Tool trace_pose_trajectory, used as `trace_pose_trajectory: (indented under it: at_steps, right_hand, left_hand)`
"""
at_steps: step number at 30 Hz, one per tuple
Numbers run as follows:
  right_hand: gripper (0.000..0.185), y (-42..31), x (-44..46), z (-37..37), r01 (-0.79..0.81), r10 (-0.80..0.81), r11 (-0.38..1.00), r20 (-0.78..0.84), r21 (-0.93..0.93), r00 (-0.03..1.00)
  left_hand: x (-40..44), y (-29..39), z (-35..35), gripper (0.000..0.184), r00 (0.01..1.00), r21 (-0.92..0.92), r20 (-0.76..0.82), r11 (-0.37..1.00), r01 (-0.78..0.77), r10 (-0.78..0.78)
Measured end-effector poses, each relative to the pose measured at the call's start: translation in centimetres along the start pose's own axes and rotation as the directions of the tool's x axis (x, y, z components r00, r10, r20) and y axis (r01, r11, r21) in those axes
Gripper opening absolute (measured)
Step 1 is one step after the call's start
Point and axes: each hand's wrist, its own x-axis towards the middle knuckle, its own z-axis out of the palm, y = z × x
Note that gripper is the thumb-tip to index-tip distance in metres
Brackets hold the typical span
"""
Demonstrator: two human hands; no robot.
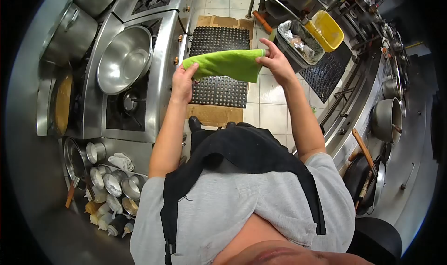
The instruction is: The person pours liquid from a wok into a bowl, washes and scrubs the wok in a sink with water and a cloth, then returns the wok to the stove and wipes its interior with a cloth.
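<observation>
Head view: green cloth spans left hand to right hand, both pinching its ends.

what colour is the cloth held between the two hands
The cloth is bright lime green, seen best in the head view, the only one here.

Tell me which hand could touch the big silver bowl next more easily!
Probably the left hand: it's nearer the silver bowl. The right hand is farther across, on the bin's side. Both hold the green cloth.
</observation>
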Motion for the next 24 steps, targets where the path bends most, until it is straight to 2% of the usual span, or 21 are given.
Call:
trace_pose_trajectory:
  at_steps: [1,3,4,6,7,8,9,10,11,12,13,14,15,16,17,18,19,20,22,24]
  right_hand:
    - [0.055,0.1,0.2,-0.2,-0.009,0.009,1.000,-0.001,0.003,1.000]
    - [0.046,0.2,1.0,-1.1,-0.051,0.080,0.903,0.049,-0.427,0.996]
    - [0.046,0.3,1.3,-1.2,-0.050,0.079,0.902,0.051,-0.429,0.996]
    - [0.038,1.4,2.0,-1.3,-0.051,0.062,0.881,0.008,-0.471,0.998]
    - [0.038,2.1,2.4,-1.5,-0.051,0.065,0.880,0.014,-0.472,0.998]
    - [0.034,2.8,2.7,-1.9,0.021,-0.020,0.889,0.007,-0.458,1.000]
    - [0.031,3.2,2.8,-2.2,0.094,-0.106,0.891,-0.002,-0.445,0.994]
    - [0.031,1.7,2.2,-1.4,0.093,-0.103,0.891,0.000,-0.444,0.995]
    - [0.031,-0.2,1.4,-0.8,0.060,-0.077,0.769,0.001,-0.637,0.997]
    - [0.031,-1.5,1.1,-0.3,0.029,-0.052,0.605,-0.003,-0.796,0.999]
    - [0.031,-0.9,1.4,-0.7,0.033,-0.053,0.604,0.001,-0.796,0.999]
    - [0.030,0.1,1.8,-1.4,0.196,-0.225,0.542,0.083,-0.817,0.971]
    - [0.029,-0.1,2.1,-1.7,0.281,-0.309,0.501,0.134,-0.818,0.942]
    - [0.029,-0.3,2.4,-1.9,0.360,-0.389,0.451,0.183,-0.817,0.903]
    - [0.025,-0.6,2.7,-2.2,0.131,-0.114,0.836,0.066,-0.533,0.991]
    - [0.020,-1.3,2.8,-1.7,-0.197,0.210,0.971,0.085,-0.139,0.974]
    - [0.012,-2.3,2.3,-0.2,-0.267,0.272,0.961,0.054,-0.073,0.961]
    - [0.012,-1.6,2.6,0.9,-0.275,0.280,0.958,0.066,-0.080,0.958]
    - [0.010,0.1,3.4,3.0,-0.279,0.281,0.959,-0.037,0.045,0.959]
    - [0.012,2.2,3.5,6.0,-0.286,0.282,0.956,0.071,0.058,0.957]
  left_hand:
    - [-0.4,0.2,0.1,0.031,1.000,0.000,-0.004,1.000,0.009,-0.009]
    - [-0.9,0.8,0.6,0.041,0.972,0.150,-0.129,0.973,-0.176,0.196]
    - [-1.1,0.8,0.4,0.041,0.971,0.148,-0.130,0.973,-0.179,0.198]
    - [-1.4,0.7,-0.5,0.050,0.976,0.222,0.002,0.951,-0.214,0.219]
    - [-1.6,0.5,-0.9,0.041,0.977,0.325,0.008,0.923,-0.205,0.214]
    - [-1.9,0.4,-1.4,0.041,0.977,0.325,0.002,0.924,-0.201,0.212]
    - [-2.4,0.3,-1.7,0.036,0.961,0.541,-0.002,0.809,-0.230,0.275]
    - [-3.2,1.2,-1.1,0.031,0.942,0.726,0.013,0.645,-0.240,0.336]
    - [-4.2,2.2,-0.4,0.019,0.952,0.858,-0.066,0.503,-0.099,0.300]
    - [-4.4,2.2,-0.6,0.019,0.951,0.858,-0.069,0.504,-0.098,0.301]
    - [-4.3,2.3,-1.1,0.016,0.905,0.937,0.071,0.283,-0.204,0.419]
    - [-4.3,2.4,-1.5,0.013,0.837,0.958,0.228,0.038,-0.284,0.497]
    - [-4.5,3.0,-1.3,0.011,0.851,0.938,0.203,0.152,-0.310,0.484]
    - [-4.3,3.6,-1.5,0.011,0.849,0.941,0.197,0.148,-0.303,0.491]
    - [-3.8,4.2,-1.9,0.012,0.951,0.812,0.039,0.545,-0.210,0.308]
    - [-3.3,4.6,-2.5,0.013,0.997,0.548,-0.042,0.836,-0.031,0.065]
    - [-2.4,4.6,-2.6,0.014,0.997,0.434,-0.047,0.900,-0.037,0.064]
    - [-1.8,4.2,-2.5,0.012,0.989,0.322,-0.146,0.945,0.057,-0.010]
    - [-0.7,3.3,-0.7,0.011,0.960,0.205,-0.280,0.977,0.059,0.001]
    - [-1.0,2.7,2.4,0.012,0.970,0.191,-0.244,0.980,0.052,-0.004]
